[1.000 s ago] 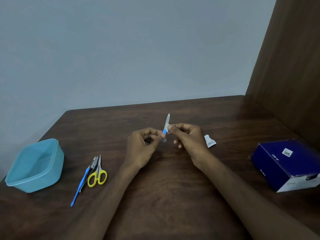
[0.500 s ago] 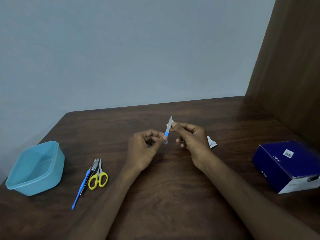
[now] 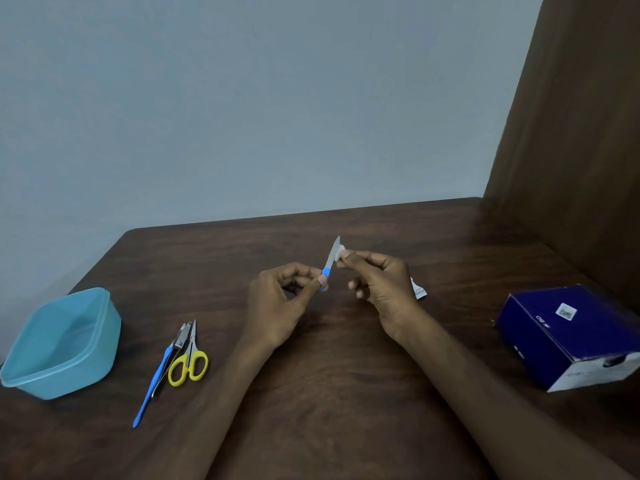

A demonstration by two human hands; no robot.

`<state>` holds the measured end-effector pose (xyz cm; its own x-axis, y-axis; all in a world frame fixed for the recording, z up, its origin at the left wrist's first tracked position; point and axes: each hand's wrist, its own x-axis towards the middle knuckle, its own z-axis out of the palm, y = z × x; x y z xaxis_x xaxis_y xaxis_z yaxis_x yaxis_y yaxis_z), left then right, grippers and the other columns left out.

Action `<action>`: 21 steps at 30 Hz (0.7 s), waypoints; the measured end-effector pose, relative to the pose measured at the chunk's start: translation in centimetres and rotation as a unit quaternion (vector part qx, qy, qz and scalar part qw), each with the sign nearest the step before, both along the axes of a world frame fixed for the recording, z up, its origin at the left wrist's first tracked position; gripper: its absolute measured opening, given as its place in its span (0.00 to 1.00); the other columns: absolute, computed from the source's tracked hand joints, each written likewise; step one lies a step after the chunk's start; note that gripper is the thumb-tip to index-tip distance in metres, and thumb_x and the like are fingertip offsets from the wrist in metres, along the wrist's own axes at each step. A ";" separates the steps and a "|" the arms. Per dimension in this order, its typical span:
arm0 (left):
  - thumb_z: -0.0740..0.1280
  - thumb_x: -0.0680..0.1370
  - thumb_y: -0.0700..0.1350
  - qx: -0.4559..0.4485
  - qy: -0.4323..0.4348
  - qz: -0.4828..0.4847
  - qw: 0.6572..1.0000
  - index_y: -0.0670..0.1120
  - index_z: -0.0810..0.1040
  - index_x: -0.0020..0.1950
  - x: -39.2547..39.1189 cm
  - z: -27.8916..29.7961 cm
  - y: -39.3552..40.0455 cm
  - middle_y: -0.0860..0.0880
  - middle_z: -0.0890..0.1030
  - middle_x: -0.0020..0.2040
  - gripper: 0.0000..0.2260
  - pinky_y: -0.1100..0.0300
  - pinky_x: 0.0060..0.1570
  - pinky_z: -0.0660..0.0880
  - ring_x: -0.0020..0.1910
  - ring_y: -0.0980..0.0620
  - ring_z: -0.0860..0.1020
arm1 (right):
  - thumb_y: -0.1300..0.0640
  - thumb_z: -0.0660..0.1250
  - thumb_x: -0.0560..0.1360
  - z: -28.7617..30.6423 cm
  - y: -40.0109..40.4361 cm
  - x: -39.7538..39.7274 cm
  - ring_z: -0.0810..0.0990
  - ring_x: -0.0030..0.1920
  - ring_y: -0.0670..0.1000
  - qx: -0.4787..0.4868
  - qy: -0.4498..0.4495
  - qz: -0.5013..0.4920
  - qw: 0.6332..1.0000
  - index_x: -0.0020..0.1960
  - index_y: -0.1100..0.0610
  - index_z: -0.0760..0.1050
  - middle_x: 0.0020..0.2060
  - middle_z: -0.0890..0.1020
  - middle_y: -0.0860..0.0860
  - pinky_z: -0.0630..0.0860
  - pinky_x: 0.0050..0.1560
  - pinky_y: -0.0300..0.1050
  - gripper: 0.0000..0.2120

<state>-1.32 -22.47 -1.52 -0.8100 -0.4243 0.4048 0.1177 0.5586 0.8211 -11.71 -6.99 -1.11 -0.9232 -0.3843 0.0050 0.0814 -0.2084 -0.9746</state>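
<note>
- A dark wooden table (image 3: 346, 393) is seen beneath both hands and forearms; every other thing is laid on it.
- A dark blue cardboard box (image 3: 568, 337), with a white end and a small white label on top, is set well to the right of the right hand.
- An open-topped teal plastic container (image 3: 69, 375) is placed well to the left of the left hand.
- The left hand (image 3: 277, 306) is held above the table with its fingers curled. The blue handle of a small blue-handled tool (image 3: 330, 261) is pinched between its thumb and forefinger.
- The right hand (image 3: 384, 285) is held just beside the left, close to it but not touching. A white pad (image 3: 344, 252) is pinched at its thumb and forefinger tips, and the other fingers are curled loosely below.
- A long blue-handled tool (image 3: 152, 386) is laid to the left of the left hand, nearer the person, with its tip pointed away.
- A pair of yellow-handled scissors (image 3: 189, 362) is laid just beside that long tool, on the side nearer the hands, blades closed and pointed away.
- A metal nipper (image 3: 180, 341) is lodged between the two, touching both as far as can be told.
- The small blue-handled tool is held between the two hands, tilted, with its flat pointed metal blade raised up and away.
- A torn white sachet (image 3: 419, 292) is partly hidden just behind the right hand.
- The white pad is pressed against the right side of the blade, near its upper part.
</note>
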 end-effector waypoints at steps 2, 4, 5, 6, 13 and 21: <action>0.78 0.79 0.47 -0.005 0.001 0.001 1.000 0.53 0.89 0.47 0.0 0.0 -0.1 0.56 0.88 0.38 0.02 0.66 0.36 0.73 0.35 0.58 0.84 | 0.54 0.77 0.78 0.0 -0.1 0.1 0.77 0.30 0.46 0.027 0.018 0.028 0.999 0.50 0.57 0.89 0.46 0.90 0.53 0.71 0.30 0.39 0.07; 0.77 0.79 0.47 -0.006 0.006 0.004 1.000 0.53 0.89 0.47 0.0 0.0 -0.2 0.56 0.88 0.38 0.02 0.67 0.35 0.71 0.34 0.61 0.82 | 0.54 0.77 0.77 -0.1 -0.2 0.3 0.77 0.30 0.46 0.056 0.044 0.040 0.997 0.49 0.56 0.89 0.45 0.90 0.54 0.71 0.30 0.39 0.06; 0.77 0.79 0.47 -0.006 0.006 0.003 1.000 0.53 0.89 0.47 0.0 0.0 -0.2 0.56 0.88 0.38 0.02 0.68 0.35 0.71 0.34 0.62 0.82 | 0.54 0.77 0.77 -0.2 -0.2 0.4 0.77 0.30 0.46 0.065 0.053 0.043 0.996 0.48 0.56 0.89 0.44 0.90 0.54 0.71 0.29 0.38 0.05; 0.78 0.79 0.47 -0.008 0.004 0.001 1.000 0.53 0.89 0.47 0.1 0.0 -0.2 0.57 0.88 0.38 0.02 0.68 0.35 0.71 0.35 0.62 0.82 | 0.55 0.77 0.77 -0.2 -0.2 0.4 0.77 0.30 0.46 0.067 0.058 0.044 0.995 0.47 0.55 0.89 0.43 0.90 0.52 0.71 0.29 0.38 0.04; 0.78 0.79 0.47 -0.048 -0.005 -0.006 0.999 0.54 0.89 0.47 0.2 0.0 0.2 0.58 0.88 0.39 0.02 0.67 0.35 0.75 0.38 0.55 0.86 | 0.53 0.78 0.76 0.0 0.1 0.0 0.77 0.29 0.46 0.020 0.025 0.021 0.999 0.46 0.54 0.87 0.44 0.88 0.55 0.70 0.28 0.39 0.05; 0.78 0.79 0.46 -0.035 0.003 -0.012 0.999 0.53 0.89 0.47 0.3 0.0 0.0 0.57 0.88 0.39 0.02 0.63 0.35 0.76 0.38 0.55 0.86 | 0.54 0.79 0.76 -0.1 -0.2 0.5 0.78 0.30 0.47 0.065 0.061 0.039 0.995 0.44 0.55 0.83 0.41 0.87 0.58 0.70 0.30 0.41 0.07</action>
<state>-0.98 -22.50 -1.50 -0.8167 -0.3761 0.4376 0.1361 0.6114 0.7795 -11.21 -7.23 -1.20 -0.8860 -0.4595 0.0616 -0.0285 -0.0786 -0.9965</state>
